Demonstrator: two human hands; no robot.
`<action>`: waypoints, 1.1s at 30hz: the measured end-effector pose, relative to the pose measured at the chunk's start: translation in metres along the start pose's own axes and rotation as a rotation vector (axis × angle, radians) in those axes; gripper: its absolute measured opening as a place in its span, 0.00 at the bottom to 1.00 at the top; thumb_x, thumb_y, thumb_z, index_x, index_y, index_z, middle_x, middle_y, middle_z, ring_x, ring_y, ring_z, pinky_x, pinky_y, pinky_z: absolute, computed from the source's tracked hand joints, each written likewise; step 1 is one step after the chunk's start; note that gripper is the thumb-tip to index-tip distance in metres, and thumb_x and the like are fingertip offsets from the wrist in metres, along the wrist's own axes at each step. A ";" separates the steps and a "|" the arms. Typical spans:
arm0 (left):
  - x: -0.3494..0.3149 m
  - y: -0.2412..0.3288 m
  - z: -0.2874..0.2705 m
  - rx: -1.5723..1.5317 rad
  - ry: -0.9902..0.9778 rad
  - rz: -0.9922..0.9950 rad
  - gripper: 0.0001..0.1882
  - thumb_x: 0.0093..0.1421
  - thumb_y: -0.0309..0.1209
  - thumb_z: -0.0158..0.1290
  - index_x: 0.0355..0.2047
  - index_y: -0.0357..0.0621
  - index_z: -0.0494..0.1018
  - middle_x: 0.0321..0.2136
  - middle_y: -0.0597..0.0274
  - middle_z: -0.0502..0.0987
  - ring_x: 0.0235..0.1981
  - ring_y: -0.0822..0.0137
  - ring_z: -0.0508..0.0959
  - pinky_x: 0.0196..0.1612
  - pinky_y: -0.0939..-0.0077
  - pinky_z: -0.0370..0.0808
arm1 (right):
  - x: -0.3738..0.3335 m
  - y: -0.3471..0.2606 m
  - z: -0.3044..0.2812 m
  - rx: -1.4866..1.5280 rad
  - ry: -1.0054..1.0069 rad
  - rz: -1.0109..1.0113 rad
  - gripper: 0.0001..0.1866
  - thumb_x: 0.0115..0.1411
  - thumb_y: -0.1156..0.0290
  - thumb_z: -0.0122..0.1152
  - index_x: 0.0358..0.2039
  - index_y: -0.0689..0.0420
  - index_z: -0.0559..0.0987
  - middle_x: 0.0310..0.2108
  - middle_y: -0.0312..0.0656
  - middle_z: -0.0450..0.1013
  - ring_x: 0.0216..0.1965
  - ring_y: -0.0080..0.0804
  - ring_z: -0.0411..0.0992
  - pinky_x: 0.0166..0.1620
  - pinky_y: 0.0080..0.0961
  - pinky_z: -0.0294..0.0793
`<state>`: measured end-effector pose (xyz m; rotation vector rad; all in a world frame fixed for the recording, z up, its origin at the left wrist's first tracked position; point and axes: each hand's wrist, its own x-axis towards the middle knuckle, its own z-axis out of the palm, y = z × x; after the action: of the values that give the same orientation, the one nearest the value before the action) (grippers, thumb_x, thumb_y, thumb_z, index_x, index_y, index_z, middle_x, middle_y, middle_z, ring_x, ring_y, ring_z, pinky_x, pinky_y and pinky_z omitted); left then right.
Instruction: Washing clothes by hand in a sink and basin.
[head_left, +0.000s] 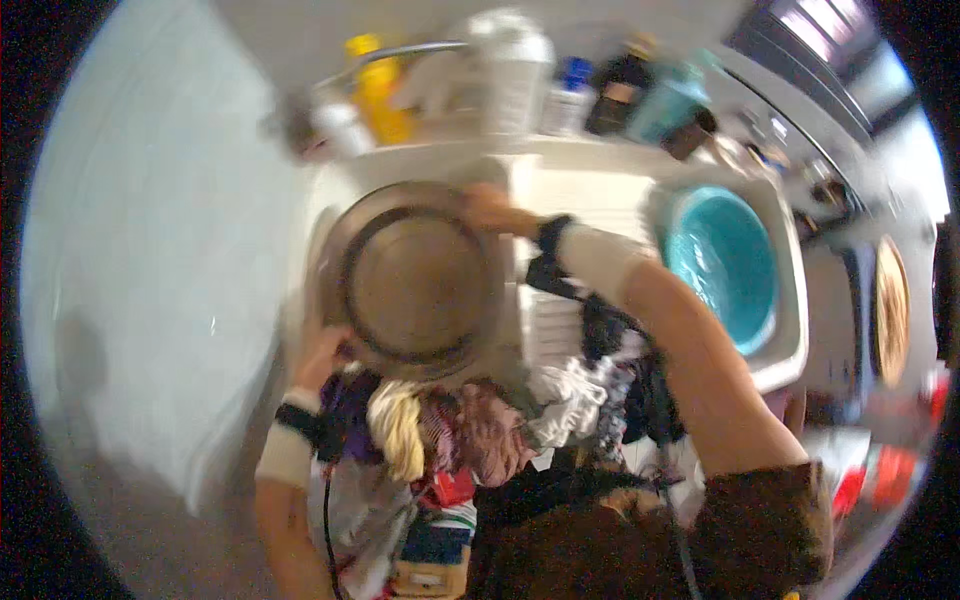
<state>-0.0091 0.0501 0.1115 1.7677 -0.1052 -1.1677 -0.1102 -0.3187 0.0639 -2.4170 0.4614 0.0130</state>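
A round, brownish-grey basin (pixel 335 265) with a dark ring inside its rim sits in the left bowl of a pale double sink. My left hand (pixel 325 355) grips its near left edge, fingers curled at the rim. At the far right edge, my right hand (pixel 495 212) is closed on the same rim, its forearm crossing the middle of the sink. Motion blurs both hands, and their fingertips are partly hidden. Whether the basin holds water I cannot tell. Both wrists wear pale cuffs with dark bands.
A teal tub (pixel 722 265) stands in the right sink bowl. Damp clothes, including a yellow cloth (pixel 397 430) and a white cloth (pixel 572 400), drape over the front edge. Several bottles, one yellow (pixel 380 95), line the back ledge. A pale wall (pixel 150 250) borders the left.
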 end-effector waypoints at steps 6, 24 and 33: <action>0.055 -0.032 -0.022 0.043 0.167 -0.153 0.16 0.49 0.21 0.46 0.40 0.33 0.63 0.29 0.49 0.70 0.18 0.59 0.72 0.18 0.63 0.78 | -0.005 -0.034 -0.001 0.044 -0.007 0.338 0.11 0.44 0.72 0.51 0.27 0.62 0.77 0.30 0.54 0.72 0.34 0.49 0.72 0.35 0.37 0.72; 0.088 0.007 0.051 0.581 0.145 0.205 0.13 0.50 0.28 0.47 0.35 0.33 0.70 0.29 0.54 0.74 0.26 0.60 0.75 0.30 0.70 0.71 | -0.005 0.115 0.036 -0.418 0.057 -0.169 0.08 0.39 0.66 0.54 0.14 0.57 0.76 0.24 0.47 0.70 0.27 0.36 0.70 0.22 0.30 0.70; 0.012 0.084 0.208 0.665 -0.041 0.441 0.14 0.49 0.35 0.53 0.34 0.40 0.74 0.28 0.55 0.77 0.31 0.66 0.76 0.36 0.75 0.69 | -0.124 -0.017 -0.082 -0.217 -0.251 -0.544 0.08 0.46 0.70 0.50 0.25 0.57 0.75 0.28 0.47 0.72 0.32 0.44 0.71 0.35 0.37 0.72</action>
<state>-0.1223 -0.1388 0.1540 2.1299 -0.9512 -0.8909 -0.2295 -0.3169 0.1539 -2.6291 -0.3318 0.1329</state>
